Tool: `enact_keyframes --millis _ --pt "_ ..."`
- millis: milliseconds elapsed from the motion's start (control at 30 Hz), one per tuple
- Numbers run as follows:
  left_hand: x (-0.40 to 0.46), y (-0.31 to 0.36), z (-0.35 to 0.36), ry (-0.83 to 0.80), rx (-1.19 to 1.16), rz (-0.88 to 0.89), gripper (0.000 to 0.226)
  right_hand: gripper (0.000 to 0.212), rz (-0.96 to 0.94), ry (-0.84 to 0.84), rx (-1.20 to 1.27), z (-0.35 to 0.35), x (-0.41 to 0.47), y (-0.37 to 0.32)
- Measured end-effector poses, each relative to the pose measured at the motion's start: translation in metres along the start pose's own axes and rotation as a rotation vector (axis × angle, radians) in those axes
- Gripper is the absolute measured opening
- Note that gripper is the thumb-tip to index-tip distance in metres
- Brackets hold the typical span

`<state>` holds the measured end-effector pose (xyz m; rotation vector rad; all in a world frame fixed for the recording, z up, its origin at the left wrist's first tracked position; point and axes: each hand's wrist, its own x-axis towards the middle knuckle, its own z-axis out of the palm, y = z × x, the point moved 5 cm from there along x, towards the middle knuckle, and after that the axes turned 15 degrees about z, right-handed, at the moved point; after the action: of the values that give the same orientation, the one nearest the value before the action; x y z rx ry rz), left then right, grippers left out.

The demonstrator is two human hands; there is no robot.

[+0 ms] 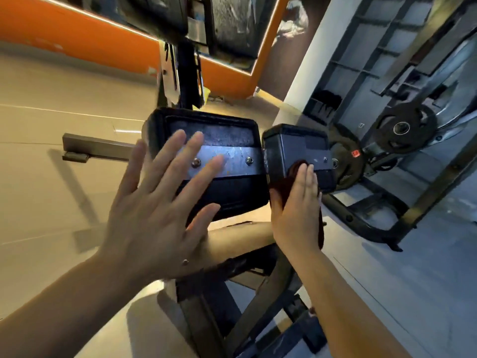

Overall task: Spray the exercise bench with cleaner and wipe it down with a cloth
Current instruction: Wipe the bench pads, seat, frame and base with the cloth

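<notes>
I look at the underside of the black exercise bench [232,192], with a steel mounting plate [232,161] bolted across its larger pad. My left hand [154,210] is spread flat with straight fingers in front of that pad, holding nothing. My right hand [296,205] presses a dark red cloth [294,169] flat against the underside of the smaller pad [296,146] to the right. Part of the cloth hangs below my right palm. No spray bottle is in view.
The bench's black metal frame [247,293] runs below my hands. Weight plates [405,127] on a rack stand at the right, beside a grey shelving frame [387,47]. An orange wall [77,34] and beige floor [51,177] fill the left.
</notes>
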<state>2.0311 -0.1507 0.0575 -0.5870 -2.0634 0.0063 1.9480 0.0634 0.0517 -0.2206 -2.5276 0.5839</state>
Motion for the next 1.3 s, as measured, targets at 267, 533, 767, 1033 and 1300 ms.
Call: enact_keyframes --millis 267,533,767,1033,1300 --pt "0.035 -0.044 0.019 -0.125 -0.039 0.003 0.061 0.067 -0.179 0.076 0.022 -0.004 0.042 -0.033" --pt "0.078 -0.056 0.015 -0.149 -0.005 0.269 0.058 0.069 -0.149 0.056 0.025 0.009 -0.031 0.040" --pt "0.080 -0.077 0.037 -0.284 -0.060 0.269 0.062 0.070 0.055 -0.052 0.023 0.002 -0.025 0.030" --pt "0.077 -0.079 0.037 -0.155 -0.190 0.297 0.058 0.071 0.271 0.028 0.022 -0.005 0.013 -0.029" --pt "0.072 -0.086 0.037 0.025 -0.480 0.275 0.053 0.060 0.276 0.241 0.065 -0.005 0.036 -0.057"
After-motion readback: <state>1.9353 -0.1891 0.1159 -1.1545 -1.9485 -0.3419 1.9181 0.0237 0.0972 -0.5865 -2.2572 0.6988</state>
